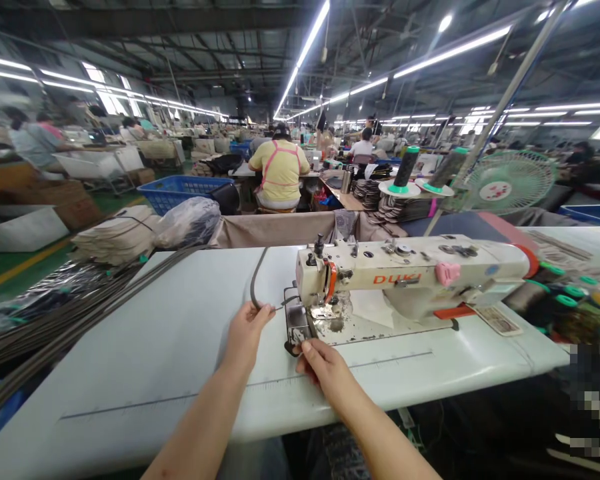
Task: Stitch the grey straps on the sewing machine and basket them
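Observation:
A sewing machine (350, 280) stands on the white table (170, 347). Left of its needle area, my left hand (245, 330) is closed, thumb and finger pinching a narrow dark strip (253, 283). The strip curves from the table's far edge down to these fingers, and a thin piece reaches from them toward the machine. My right hand (323, 363) is closed at the front left corner of the machine bed, its fingertips on the end of a dark strip that runs back toward the presser foot (325, 310). The fingers partly cover that end.
Long dark strips (105, 310) drape over the table's left edge. A printed ruler line (130, 405) crosses the front. Thread cones (406, 170) and a green fan (510, 181) stand behind the machine. Beyond are a blue basket (185, 193) and a seated person (280, 170).

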The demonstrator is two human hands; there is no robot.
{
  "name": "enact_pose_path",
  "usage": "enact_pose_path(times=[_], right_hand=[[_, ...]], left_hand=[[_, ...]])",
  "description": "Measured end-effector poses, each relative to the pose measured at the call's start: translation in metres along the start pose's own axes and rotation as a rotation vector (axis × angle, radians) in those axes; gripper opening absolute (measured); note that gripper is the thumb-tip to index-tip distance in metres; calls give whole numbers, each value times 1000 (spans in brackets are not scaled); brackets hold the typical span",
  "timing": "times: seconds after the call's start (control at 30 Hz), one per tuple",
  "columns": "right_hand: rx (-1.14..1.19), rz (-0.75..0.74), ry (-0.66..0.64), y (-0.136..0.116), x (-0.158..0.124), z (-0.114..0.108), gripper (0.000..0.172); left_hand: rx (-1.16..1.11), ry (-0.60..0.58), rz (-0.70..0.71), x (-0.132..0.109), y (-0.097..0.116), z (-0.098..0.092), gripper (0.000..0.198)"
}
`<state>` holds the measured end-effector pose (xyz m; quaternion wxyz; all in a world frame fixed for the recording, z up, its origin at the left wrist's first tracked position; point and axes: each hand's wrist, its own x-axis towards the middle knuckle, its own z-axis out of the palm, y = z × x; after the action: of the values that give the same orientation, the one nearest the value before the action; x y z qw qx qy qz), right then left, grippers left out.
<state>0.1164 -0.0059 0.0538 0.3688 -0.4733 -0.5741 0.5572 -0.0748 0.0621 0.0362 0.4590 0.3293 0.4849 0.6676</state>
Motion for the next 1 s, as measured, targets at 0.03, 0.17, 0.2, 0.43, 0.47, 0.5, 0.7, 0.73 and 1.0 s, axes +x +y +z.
enact_pose_path(times=[0.03,0.17,0.2,0.43,0.47,0.5,0.7,0.73,1.0], right_hand=[[80,55,-13,2,4,3,52],[228,141,-51,8,25,13,61],[233,143,-62,9,30,15,62],[252,180,-187,-2,52,31,64],[250,181,-211,-4,53,32,64],[247,180,-235,-7,53,34,64],[173,131,-285,-16,56,41,61],[148,114,-278,-17,56,41,60],[-735,-281,117,-14,25,17,15]], left_hand=[[10,5,2,-7,2,-5,43],[138,14,34,-30,12,-26,41],[183,11,53,-35,14,-30,39],[285,4,135,-60,24,-48,31],[291,10,144,-62,25,-50,30],[299,16,152,-65,26,-51,30],[297,37,159,-77,28,-58,27],[291,45,155,-79,29,-59,28],[360,36,44,-71,29,-80,42]])
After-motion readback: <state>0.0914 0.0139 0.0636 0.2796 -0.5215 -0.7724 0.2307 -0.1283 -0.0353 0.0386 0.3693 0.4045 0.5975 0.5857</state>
